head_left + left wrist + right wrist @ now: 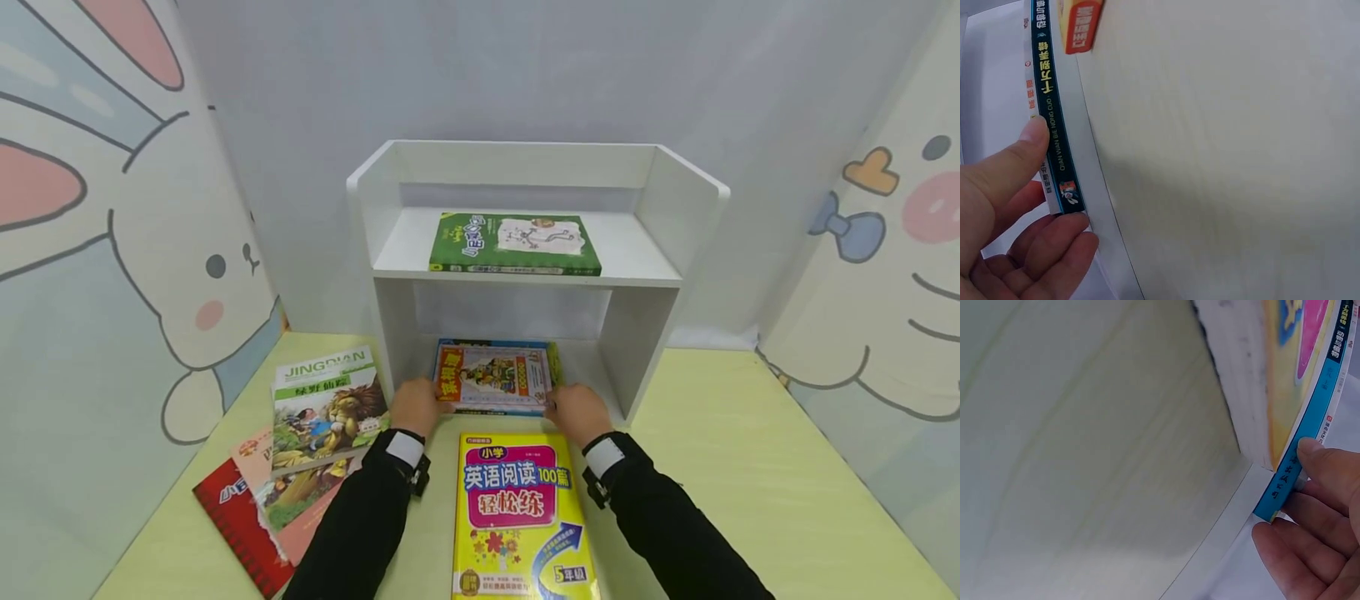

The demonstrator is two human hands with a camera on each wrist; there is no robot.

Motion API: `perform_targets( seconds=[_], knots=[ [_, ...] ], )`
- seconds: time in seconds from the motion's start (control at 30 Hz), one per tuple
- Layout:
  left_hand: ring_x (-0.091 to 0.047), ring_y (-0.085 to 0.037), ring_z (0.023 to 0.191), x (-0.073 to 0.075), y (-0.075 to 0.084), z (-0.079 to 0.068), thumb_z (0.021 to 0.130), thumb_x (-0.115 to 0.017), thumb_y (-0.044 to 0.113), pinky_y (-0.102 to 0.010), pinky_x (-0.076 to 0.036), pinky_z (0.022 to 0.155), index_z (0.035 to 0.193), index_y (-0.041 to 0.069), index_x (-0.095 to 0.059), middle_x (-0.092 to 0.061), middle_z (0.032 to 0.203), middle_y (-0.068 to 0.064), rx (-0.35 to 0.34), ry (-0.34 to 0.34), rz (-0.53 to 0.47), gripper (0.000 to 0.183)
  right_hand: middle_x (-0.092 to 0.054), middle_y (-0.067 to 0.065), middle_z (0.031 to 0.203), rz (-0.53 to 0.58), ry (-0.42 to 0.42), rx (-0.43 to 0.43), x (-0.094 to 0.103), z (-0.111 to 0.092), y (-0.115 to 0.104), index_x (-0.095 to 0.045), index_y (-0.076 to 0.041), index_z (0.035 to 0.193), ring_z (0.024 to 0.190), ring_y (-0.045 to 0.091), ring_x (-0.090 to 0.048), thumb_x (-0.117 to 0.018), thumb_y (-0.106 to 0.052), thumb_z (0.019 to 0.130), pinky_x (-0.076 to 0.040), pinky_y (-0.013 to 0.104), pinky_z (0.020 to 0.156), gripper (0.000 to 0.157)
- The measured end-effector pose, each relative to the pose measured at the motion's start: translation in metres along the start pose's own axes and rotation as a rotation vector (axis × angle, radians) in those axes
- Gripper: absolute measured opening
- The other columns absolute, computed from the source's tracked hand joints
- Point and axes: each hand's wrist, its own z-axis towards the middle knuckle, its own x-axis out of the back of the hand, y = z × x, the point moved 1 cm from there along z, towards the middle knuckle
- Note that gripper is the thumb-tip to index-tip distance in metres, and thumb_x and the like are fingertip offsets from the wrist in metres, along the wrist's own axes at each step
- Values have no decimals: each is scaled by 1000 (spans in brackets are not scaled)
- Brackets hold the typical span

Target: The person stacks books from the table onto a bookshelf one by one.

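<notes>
A small stack of books lies flat on the shelf's lower level. Its top book has a red and pale illustrated cover. A book with a blue spine lies beneath it; that spine looks dark teal at its other end in the left wrist view. My left hand holds the stack's near left corner, thumb on the spine edge and fingers curled beside the corner. At the near right corner my right hand grips likewise, its thumb against the blue spine.
The white two-level shelf stands against the wall, a green book on its upper level. A thick yellow book lies on the table between my forearms. Several books overlap at the left, beside my left sleeve.
</notes>
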Motion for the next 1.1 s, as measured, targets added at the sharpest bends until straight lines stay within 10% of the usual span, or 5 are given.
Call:
perform_targets(
  seconds=[0.23, 0.6, 0.93, 1.1],
  knots=[
    [-14, -9, 44, 7, 3, -4, 68, -79, 16, -26, -12, 44, 46, 15, -29, -16, 49, 6, -12, 17, -69, 55, -70, 8, 90, 110, 26, -39, 1, -5, 1, -72, -8, 101, 74, 22, -63, -72, -24, 79, -52, 36, 69, 28],
    [-60, -30, 72, -8, -13, -9, 76, -73, 14, -42, -49, 63, 89, 1, -71, -65, 81, -13, -132, 22, 31, 19, -62, 13, 115, 446, -18, -182, -1, -19, 5, -60, -6, 122, 99, 28, -58, -58, -27, 90, -48, 42, 82, 37],
    [-58, -29, 78, 2, -13, -30, 83, -62, 5, -41, -47, 68, 123, -11, -51, -62, 91, -20, 3, -83, -267, 45, -42, 24, 135, 904, -81, -368, 5, -58, 13, -36, 3, 137, 121, 38, -43, -48, -25, 96, -40, 47, 95, 51],
    [-58, -25, 89, 5, -11, -50, 88, -59, 11, -36, -50, 70, 130, -7, -45, -57, 109, -20, 145, -299, -565, 48, -37, 29, 136, 1181, -89, -475, 16, -87, 12, -33, 9, 135, 121, 40, -42, -48, -21, 96, -40, 44, 95, 52]
  ],
)
